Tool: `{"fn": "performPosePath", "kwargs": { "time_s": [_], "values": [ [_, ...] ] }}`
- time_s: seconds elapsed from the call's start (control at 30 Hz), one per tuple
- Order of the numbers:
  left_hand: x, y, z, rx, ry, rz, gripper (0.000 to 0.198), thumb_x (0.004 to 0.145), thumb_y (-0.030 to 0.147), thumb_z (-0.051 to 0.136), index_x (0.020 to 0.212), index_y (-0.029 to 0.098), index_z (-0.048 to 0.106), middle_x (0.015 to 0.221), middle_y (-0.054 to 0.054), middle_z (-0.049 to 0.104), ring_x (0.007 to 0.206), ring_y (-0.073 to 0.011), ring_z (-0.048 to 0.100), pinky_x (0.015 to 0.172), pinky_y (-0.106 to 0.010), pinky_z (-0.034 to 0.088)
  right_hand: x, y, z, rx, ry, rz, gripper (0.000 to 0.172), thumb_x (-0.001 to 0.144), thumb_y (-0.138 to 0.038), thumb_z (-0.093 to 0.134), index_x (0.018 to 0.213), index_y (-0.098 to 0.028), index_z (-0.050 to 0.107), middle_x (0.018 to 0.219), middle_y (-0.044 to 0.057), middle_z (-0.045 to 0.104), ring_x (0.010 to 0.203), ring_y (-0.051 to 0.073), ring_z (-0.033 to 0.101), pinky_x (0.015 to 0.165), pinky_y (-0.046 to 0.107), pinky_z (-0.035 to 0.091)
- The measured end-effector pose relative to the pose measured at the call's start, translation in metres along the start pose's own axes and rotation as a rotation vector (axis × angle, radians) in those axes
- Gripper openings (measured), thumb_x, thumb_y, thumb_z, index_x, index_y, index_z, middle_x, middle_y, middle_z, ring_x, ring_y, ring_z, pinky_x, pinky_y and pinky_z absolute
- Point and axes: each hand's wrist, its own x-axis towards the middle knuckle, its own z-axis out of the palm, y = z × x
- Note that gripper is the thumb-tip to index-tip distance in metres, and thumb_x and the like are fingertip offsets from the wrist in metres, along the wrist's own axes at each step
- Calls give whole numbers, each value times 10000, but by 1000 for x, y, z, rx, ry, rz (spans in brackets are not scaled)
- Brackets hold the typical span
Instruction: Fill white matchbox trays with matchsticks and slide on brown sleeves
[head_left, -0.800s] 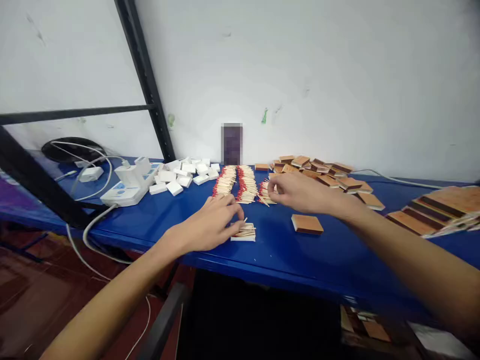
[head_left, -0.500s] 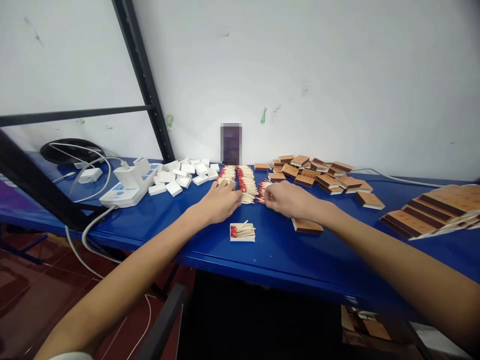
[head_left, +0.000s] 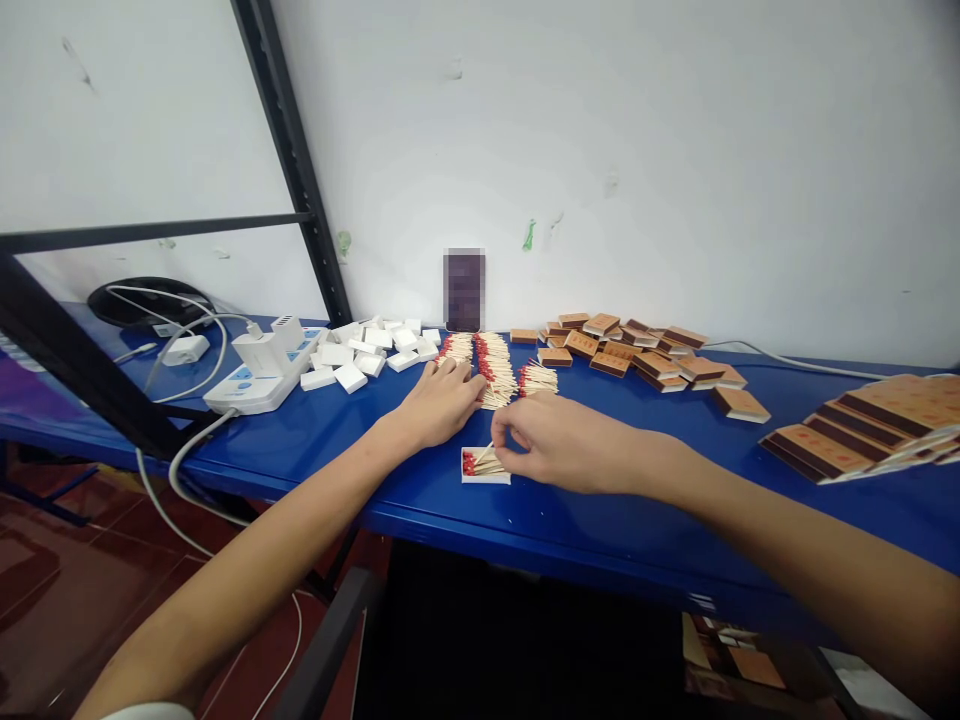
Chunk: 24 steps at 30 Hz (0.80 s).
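Matches with red heads lie in two long rows (head_left: 495, 370) on the blue table, and a smaller bunch of matches (head_left: 538, 379) lies to their right. My left hand (head_left: 444, 402) rests over the near end of the left row, fingers curled and closed; what they may grip is hidden. In front stands a small white matchbox tray (head_left: 486, 479), open at the top, holding several matches (head_left: 480, 461). Over its right side is my right hand (head_left: 559, 440), thumb and forefinger pinched together on the ends of matches at the tray.
White trays (head_left: 367, 350) are heaped at the back left beside a power strip (head_left: 262, 375) with cables. Brown matchbox sleeves (head_left: 645, 355) lie at the back right; a larger stack of sleeves (head_left: 862, 425) stands far right. A dark panel, pixelated (head_left: 464, 290), leans on the wall.
My right hand has moved left and nearer, from the small bunch of matches to the tray, uncovering that bunch. My left hand has stayed over the left row.
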Motion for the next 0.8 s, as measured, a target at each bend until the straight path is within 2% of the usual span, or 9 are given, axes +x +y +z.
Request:
{"fn": "performPosePath", "kwargs": {
  "time_s": [0.17,0.27,0.37,0.47,0.6,0.7,0.8],
  "values": [
    [1,0,2,4,1,2,264,995,286,402,1073,145,611,1122,-143,600,1064,-313,515,876,-460,388,7,31,2,-124,63,150,108,840,-226,535,853,-201,639,796,40,671,714,173,562,578,259,319],
    [0,0,3,-3,-1,0,265,997,278,390,1039,145,616,1125,-143,599,1066,-308,515,876,-452,386,12,53,10,-169,19,199,121,862,-245,524,872,-200,635,860,64,680,779,196,586,605,263,329],
    [-1,0,3,-33,-11,-1,262,999,284,387,1025,147,608,1119,-138,599,1057,-299,515,865,-438,391,14,63,16,-162,-14,191,137,883,-223,485,821,-193,604,841,64,675,742,182,583,606,262,328],
    [-2,0,2,-76,-24,-3,261,1002,287,377,1020,154,601,1108,-131,599,1044,-288,516,859,-431,393,11,56,13,-119,6,163,126,871,-214,487,792,-193,583,786,45,658,683,163,551,583,259,316],
    [-4,1,-1,-88,-24,-4,243,995,284,393,1012,147,592,1107,-131,593,1039,-284,509,861,-430,393,4,27,3,1,47,81,103,847,-229,523,778,-193,590,683,5,611,609,133,491,557,251,299],
    [-5,1,-4,-88,-2,1,262,1001,277,364,994,145,590,1088,-125,594,1025,-274,505,855,-423,394,1,10,3,45,8,15,130,841,-224,527,733,-184,587,624,-9,574,563,117,456,544,251,288],
    [-8,-1,-7,-97,16,-1,274,1006,267,346,989,145,591,1073,-120,594,1028,-267,501,854,-412,392,2,11,4,61,43,29,126,850,-217,513,753,-180,585,642,-5,574,575,118,462,551,248,295]
  ]
}}
